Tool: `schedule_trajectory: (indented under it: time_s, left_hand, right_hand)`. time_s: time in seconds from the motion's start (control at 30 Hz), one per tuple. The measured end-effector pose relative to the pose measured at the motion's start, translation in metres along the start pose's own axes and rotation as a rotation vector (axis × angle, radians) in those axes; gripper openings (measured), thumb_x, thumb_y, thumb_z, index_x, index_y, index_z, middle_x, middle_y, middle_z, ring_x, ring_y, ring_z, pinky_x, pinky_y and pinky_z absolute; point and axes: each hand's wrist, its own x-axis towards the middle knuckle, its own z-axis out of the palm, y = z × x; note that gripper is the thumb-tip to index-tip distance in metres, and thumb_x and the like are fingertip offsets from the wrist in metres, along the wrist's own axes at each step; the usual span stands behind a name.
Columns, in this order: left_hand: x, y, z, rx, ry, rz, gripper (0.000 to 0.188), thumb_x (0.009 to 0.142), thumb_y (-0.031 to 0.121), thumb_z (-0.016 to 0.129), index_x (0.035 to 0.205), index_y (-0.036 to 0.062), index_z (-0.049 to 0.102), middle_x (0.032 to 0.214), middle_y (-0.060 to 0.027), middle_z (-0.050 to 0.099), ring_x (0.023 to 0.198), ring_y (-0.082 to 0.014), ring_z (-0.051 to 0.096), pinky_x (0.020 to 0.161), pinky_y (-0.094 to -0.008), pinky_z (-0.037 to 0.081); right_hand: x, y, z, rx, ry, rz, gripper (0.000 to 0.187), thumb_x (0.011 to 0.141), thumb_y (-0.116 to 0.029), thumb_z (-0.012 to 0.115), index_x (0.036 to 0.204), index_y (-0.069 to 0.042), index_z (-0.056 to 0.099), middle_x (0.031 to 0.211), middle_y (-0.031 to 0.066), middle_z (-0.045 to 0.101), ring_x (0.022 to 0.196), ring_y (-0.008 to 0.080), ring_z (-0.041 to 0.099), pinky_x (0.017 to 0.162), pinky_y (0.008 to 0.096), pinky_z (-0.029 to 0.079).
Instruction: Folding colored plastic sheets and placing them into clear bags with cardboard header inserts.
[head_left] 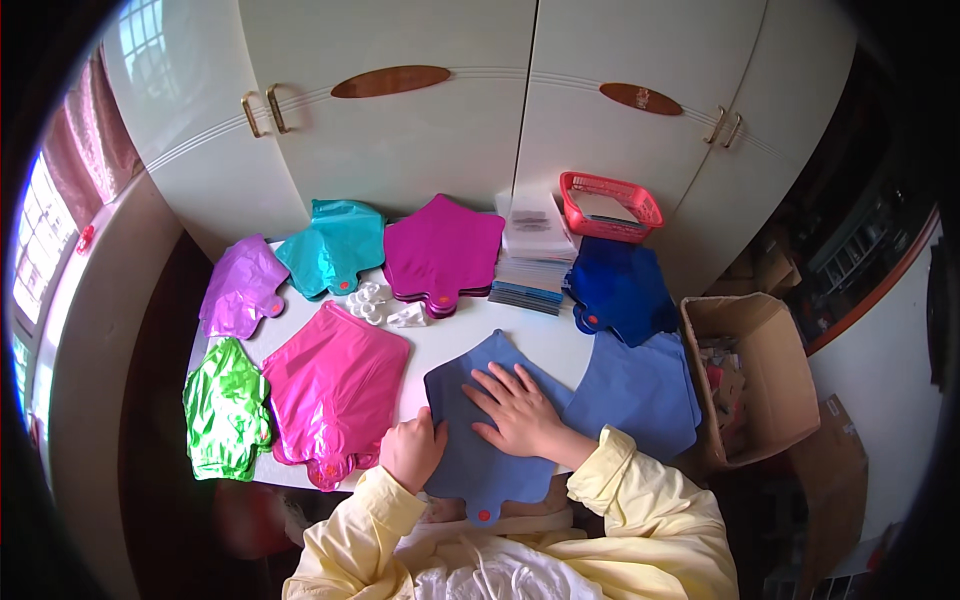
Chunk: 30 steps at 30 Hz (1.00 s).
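Pale-yellow cloth sleeves (645,497) enter from the frame's bottom. At lower centre, a flat blue-grey, star-shaped, foil-like sheet (465,462) runs lengthwise up-frame beneath the open, spread right hand (524,415); the curled left hand (410,452), its grip unclear, sits at its left edge.

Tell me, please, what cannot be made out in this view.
In the head view:
Left hand: fingertips hidden by its own curled fist.
Grey-blue sheet: the patch beneath the right hand is covered.
Cardboard box: bottom hidden by the pieces inside.
Red object, lower left: too blurred.
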Motion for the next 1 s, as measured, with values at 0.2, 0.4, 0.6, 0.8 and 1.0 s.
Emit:
schedule_trajectory:
  time_s: [0.2, 0.4, 0.6, 0.8, 1.0]
  left_hand:
    - [0.004, -0.002, -0.002, 0.016, 0.048, -0.037, 0.029, 0.080, 0.029, 0.064, 0.075, 0.0021, 0.055, 0.060, -0.0179, 0.061, 0.055, -0.0369, 0.062, 0.051, -0.0453, 0.050]
    - [0.002, -0.017, -0.010, -0.105, -0.084, -0.048, 0.032, 0.076, 0.032, 0.067, 0.073, 0.0015, 0.057, 0.065, -0.0189, 0.061, 0.061, -0.0384, 0.062, 0.056, -0.0471, 0.050]
    - [0.002, 0.001, -0.015, 0.028, -0.073, -0.047, 0.025, 0.078, 0.028, 0.064, 0.073, 0.0039, 0.059, 0.068, -0.0164, 0.062, 0.061, -0.0347, 0.063, 0.056, -0.0427, 0.051]
    - [0.008, 0.023, -0.021, -0.181, -0.028, 0.057, 0.015, 0.076, 0.016, 0.063, 0.073, 0.0021, 0.060, 0.081, -0.0146, 0.060, 0.073, -0.0327, 0.062, 0.064, -0.0413, 0.051]
    - [0.014, 0.035, 0.000, -0.301, 0.118, 0.355, 0.010, 0.071, 0.007, 0.062, 0.076, -0.0020, 0.058, 0.119, -0.0245, 0.056, 0.109, -0.0383, 0.056, 0.090, -0.0419, 0.047]
  right_hand:
    - [-0.001, 0.001, 0.000, 0.004, 0.038, -0.025, 0.056, 0.089, -0.048, 0.049, 0.138, -0.020, 0.044, 0.146, 0.0084, 0.036, 0.137, 0.0319, 0.028, 0.110, 0.0547, 0.019]
    - [0.004, 0.002, -0.002, -0.008, 0.027, -0.049, 0.060, 0.086, -0.051, 0.051, 0.136, -0.018, 0.046, 0.144, 0.0087, 0.038, 0.135, 0.0353, 0.029, 0.107, 0.0590, 0.020]
    - [0.008, 0.007, 0.000, -0.020, -0.005, -0.099, 0.064, 0.085, -0.055, 0.052, 0.135, -0.016, 0.046, 0.145, 0.0088, 0.036, 0.137, 0.0355, 0.025, 0.107, 0.0610, 0.017]
    - [0.011, 0.008, -0.002, 0.029, -0.022, -0.112, 0.061, 0.082, -0.053, 0.055, 0.131, -0.016, 0.051, 0.144, 0.0099, 0.037, 0.137, 0.0353, 0.023, 0.107, 0.0618, 0.017]
    - [0.010, 0.010, -0.003, 0.027, -0.050, -0.115, 0.054, 0.079, -0.044, 0.059, 0.124, -0.015, 0.057, 0.138, 0.0098, 0.044, 0.136, 0.0351, 0.027, 0.107, 0.0621, 0.019]
